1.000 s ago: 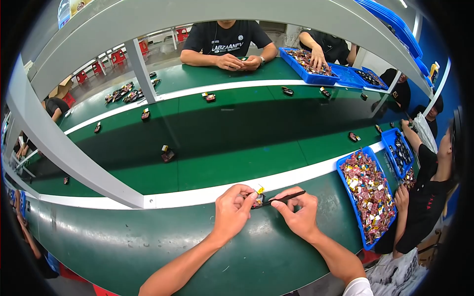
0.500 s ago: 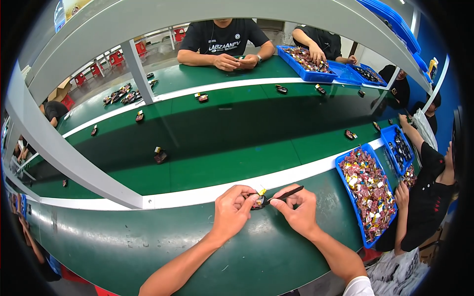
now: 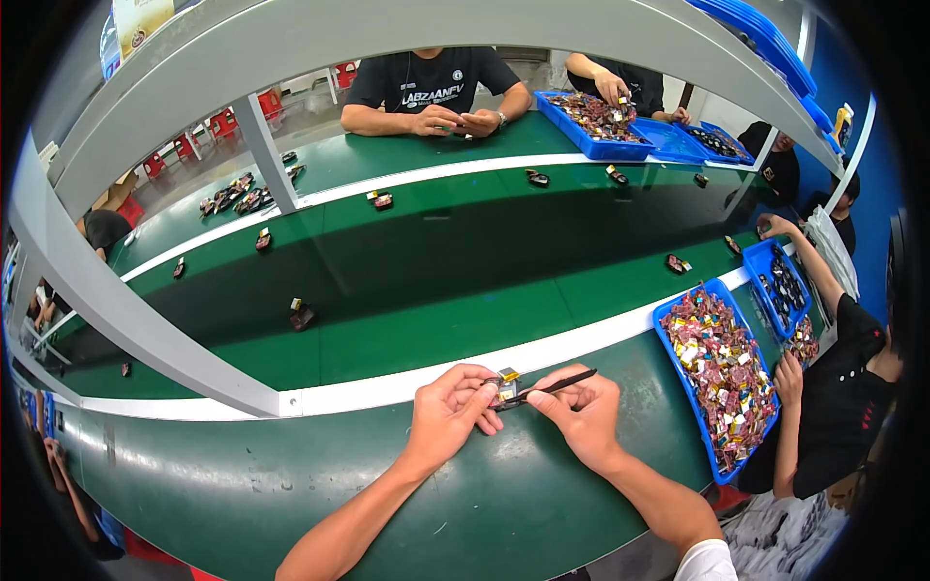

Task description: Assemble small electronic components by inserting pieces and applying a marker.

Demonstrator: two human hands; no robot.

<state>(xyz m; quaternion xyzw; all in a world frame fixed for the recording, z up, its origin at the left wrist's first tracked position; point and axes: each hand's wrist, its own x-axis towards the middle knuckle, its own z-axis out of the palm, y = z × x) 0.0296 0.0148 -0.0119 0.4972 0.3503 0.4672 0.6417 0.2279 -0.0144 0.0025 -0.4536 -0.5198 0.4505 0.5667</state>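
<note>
In front of me, over the near worktop, my left hand [image 3: 450,414] pinches a small electronic assembly [image 3: 506,387] between thumb and fingers. The piece has a dark shell with a silver and yellow part on top. My right hand [image 3: 583,412] grips a pair of slim black tweezers [image 3: 566,381], their back end sticking out past the fingers. The tip reaches the right edge of the assembly; whether it pinches anything there is too small to tell.
A blue tray [image 3: 662,312] heaped with small wired parts lies to my right, with another blue tray [image 3: 776,250] of black pieces beyond. Ahead, a green conveyor belt [image 3: 436,290] carries scattered assemblies. Grey frame bars [image 3: 145,310] cross the left and top. Several co-workers sit around.
The assembly has tilted, so its silver and yellow top shows more, and my left fingers have shifted under it. Pieces on the belt sit slightly farther left.
</note>
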